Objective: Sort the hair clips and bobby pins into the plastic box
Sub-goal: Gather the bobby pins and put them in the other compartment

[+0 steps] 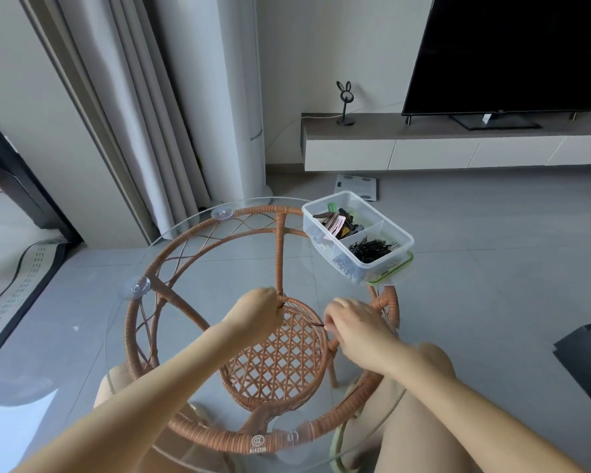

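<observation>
Bobby pin of thin dark bent wire (pixel 316 324) sits pinched by one end between the thumb and forefinger of my right hand (pixel 359 324), its free end pointing left, low over the round clear glass tabletop (pixel 191 268). I expect it to weigh next to nothing, to be springy rather than stiff, and to be slick on glass (flat on the pane it would be hard to get a nail under). So I judge the closed bend or the very tip the best place to nip it, with fingertips and not the whole hand. My left hand (pixel 253 314) is curled into a loose fist, knuckles up, and a small bunch of dark pins (pixel 284 302) shows at its thumb side; it seems to grip them, though how many I cannot tell. Both forearms reach forward from my lap, and the hands are near each other but apart, over the middle of the table. The clear rectangular plastic box (pixel 379 264) stands at the far right edge of the glass, on its green-trimmed lid (pixel 394 269), well apart from my hands. Pink, brown and green hair clips (pixel 335 221) fill its far compartment, and a black heap of bobby pins (pixel 371 249) fills the near right one. Under the glass runs the brown woven rattan frame (pixel 279 254).
</observation>
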The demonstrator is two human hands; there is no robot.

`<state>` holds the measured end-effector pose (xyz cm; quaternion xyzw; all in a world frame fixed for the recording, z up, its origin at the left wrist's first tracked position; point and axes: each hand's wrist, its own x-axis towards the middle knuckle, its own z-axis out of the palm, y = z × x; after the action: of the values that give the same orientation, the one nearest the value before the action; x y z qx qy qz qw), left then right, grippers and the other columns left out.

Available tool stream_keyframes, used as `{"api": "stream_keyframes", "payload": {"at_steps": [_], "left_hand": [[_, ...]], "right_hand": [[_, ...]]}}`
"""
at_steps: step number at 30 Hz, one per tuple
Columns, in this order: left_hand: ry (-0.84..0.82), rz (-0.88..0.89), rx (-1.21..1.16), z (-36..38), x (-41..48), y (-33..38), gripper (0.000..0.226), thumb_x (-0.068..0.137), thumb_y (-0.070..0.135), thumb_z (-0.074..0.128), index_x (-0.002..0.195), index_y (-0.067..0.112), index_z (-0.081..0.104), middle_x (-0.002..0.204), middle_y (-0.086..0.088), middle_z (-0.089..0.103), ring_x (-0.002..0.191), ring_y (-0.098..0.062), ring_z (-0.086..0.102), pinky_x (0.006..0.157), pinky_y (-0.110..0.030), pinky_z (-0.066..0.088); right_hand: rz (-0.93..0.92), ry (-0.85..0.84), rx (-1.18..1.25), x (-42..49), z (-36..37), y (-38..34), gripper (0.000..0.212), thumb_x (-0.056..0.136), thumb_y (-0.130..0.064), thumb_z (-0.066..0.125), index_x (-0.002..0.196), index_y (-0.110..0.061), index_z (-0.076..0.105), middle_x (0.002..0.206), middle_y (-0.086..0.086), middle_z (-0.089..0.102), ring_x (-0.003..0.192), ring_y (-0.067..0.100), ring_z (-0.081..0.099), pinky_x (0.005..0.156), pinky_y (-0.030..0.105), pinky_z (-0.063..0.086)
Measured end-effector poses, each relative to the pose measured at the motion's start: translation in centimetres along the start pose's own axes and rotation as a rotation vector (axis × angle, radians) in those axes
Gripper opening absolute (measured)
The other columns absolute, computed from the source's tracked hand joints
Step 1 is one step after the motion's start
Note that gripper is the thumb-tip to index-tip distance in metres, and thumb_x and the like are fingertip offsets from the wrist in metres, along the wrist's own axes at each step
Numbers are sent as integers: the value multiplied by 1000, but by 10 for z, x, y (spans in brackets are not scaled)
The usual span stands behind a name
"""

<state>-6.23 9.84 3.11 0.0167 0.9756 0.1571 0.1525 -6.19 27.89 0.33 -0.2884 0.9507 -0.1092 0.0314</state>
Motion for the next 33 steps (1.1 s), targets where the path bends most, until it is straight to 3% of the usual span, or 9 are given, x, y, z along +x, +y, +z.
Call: {"api": "stream_keyframes", "payload": {"at_steps": [5,9,13,16,18,21,24,29,33], "left_hand": [[89,169,-181,-44,45,58,19,88,7,44,71,8,52,70,-12,49,57,-22,41,43,-23,30],[145,174,-197,-53,85,104,38,87,5,43,50,7,32,51,-7,34,47,-20,32,43,-24,24],[146,120,-145,-48,111,129,35,93,17,47,61,4,49,80,-20,63,79,-36,61,58,-29,37],[208,58,-201,-47,123,123,32,93,11,42,64,1,52,89,-25,64,88,-38,61,64,-31,38],[309,18,-148,-48,132,105,21,87,1,43,71,-1,57,99,-23,65,93,-37,60,69,-34,43],[438,-70,-75,-48,149,70,26,88,8,50,112,9,61,121,-18,55,109,-35,51,91,-37,44],[359,-87,-145,-48,165,48,20,90,20,53,108,20,63,121,-15,54,110,-35,52,92,-39,47],[256,-142,-291,-54,185,44,19,82,29,52,83,24,70,102,-4,71,93,-25,66,83,-35,56],[169,-177,-241,-43,206,45,38,70,37,51,98,23,71,106,0,69,93,-24,64,79,-34,57]], "right_hand": [[187,108,-128,11,-66,62,11,92,-16,45,85,-24,43,103,1,59,91,28,59,64,30,31],[229,144,-213,36,-92,91,11,91,-11,47,95,-17,55,106,3,62,93,30,60,67,29,32],[215,46,-227,63,-97,108,27,76,6,46,75,-21,47,83,3,54,71,27,47,63,28,30],[166,-25,-169,77,-90,115,33,69,8,46,57,-18,31,62,1,31,58,21,27,52,32,18],[129,3,-164,78,-85,116,32,75,2,49,54,-18,35,62,4,38,62,23,33,54,33,22],[193,243,-164,64,-80,116,17,91,-21,48,91,-22,65,95,-1,65,91,25,55,71,31,39],[463,353,-152,45,-73,108,36,92,-42,45,116,-17,50,107,5,65,96,29,61,66,30,41],[806,165,210,43,-44,104,81,85,-60,42,142,-8,16,121,14,61,102,33,63,77,36,53],[917,268,481,56,-31,96,85,84,-48,49,145,-12,3,97,14,70,72,31,70,65,42,59]]}}
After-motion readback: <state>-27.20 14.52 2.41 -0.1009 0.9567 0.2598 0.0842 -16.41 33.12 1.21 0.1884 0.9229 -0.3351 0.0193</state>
